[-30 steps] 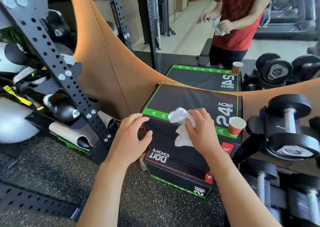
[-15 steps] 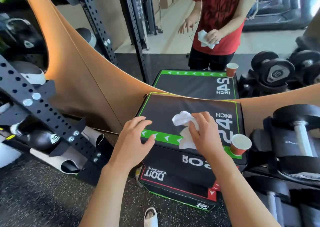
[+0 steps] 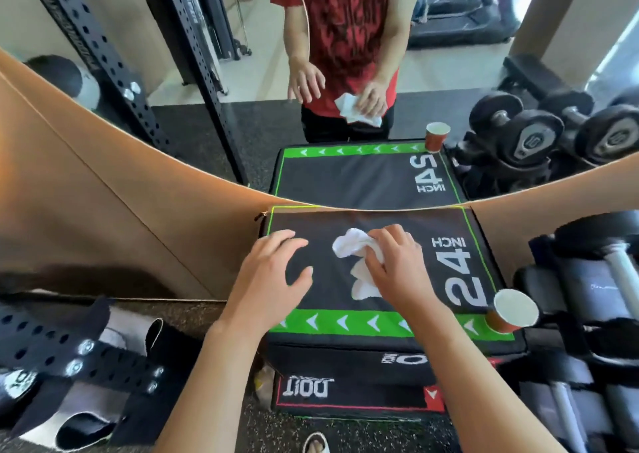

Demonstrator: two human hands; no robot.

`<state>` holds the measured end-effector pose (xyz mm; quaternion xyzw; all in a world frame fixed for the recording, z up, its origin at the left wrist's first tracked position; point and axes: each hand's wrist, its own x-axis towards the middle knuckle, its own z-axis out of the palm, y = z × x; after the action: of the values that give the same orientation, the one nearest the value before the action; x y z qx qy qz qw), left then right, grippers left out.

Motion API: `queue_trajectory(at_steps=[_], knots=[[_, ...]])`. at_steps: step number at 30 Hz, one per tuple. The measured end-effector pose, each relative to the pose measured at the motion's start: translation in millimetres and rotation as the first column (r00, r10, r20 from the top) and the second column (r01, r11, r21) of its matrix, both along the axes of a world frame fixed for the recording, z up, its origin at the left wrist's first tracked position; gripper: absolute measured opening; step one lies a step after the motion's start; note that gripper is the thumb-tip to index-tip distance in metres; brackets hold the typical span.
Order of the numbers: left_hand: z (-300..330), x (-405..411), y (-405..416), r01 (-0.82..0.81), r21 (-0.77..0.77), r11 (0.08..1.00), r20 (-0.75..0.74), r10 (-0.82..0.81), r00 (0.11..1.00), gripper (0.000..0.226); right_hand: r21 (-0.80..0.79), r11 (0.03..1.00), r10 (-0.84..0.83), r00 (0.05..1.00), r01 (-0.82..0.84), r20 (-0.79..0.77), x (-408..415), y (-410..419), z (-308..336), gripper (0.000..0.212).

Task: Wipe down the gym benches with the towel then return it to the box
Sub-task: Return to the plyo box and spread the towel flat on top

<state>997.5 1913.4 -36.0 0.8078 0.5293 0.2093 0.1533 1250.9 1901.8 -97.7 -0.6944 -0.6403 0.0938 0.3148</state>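
Gripping the crumpled white towel (image 3: pixel 356 255), the right hand (image 3: pixel 397 266) presses it onto the black top of the box (image 3: pixel 345 221), near the middle of that top, left of the large "24 INCH" print. The left hand (image 3: pixel 273 276) lies just left of the towel with fingers spread and relaxed, holding nothing, fingertips on the box. A paper cup (image 3: pixel 511 312) stands on the box's near right corner, beside the dumbbells (image 3: pixel 587 279). A mirror (image 3: pixel 207 72) rises behind the box

You read "24 INCH" in white at 3 o'clock on the box top (image 3: pixel 377 224); its front panel (image 3: pixel 352 392) shows "DOIT" upside down.
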Motion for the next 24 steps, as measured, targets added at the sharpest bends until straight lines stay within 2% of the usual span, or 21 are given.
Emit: queue_trajectory(at_steps=[5,10,16,20,24], knots=[[-31,-1,41,0.113,-0.039,0.993,-0.04,-0.114,0.993,0.045,-0.038,0.999,-0.005,0.997,0.008,0.074,-9,21,-22,0.025],[-63,-1,66,0.129,-0.078,0.989,-0.044,-0.133,0.99,0.044,-0.037,0.997,-0.058,0.993,0.062,0.102,-4,37,-49,0.028],[-82,14,59,0.072,-0.137,0.988,-0.064,-0.081,0.995,0.044,-0.202,0.977,0.074,0.996,-0.063,0.052,0,37,-82,0.04],[-89,28,51,0.066,-0.157,0.985,-0.076,-0.078,0.994,0.043,-0.172,0.983,0.055,0.998,-0.062,-0.044,22,23,-88,0.038],[-95,53,54,0.08,-0.163,0.983,-0.087,-0.095,0.992,0.042,-0.163,0.987,0.001,0.998,-0.011,-0.059,51,12,-90,0.029]])
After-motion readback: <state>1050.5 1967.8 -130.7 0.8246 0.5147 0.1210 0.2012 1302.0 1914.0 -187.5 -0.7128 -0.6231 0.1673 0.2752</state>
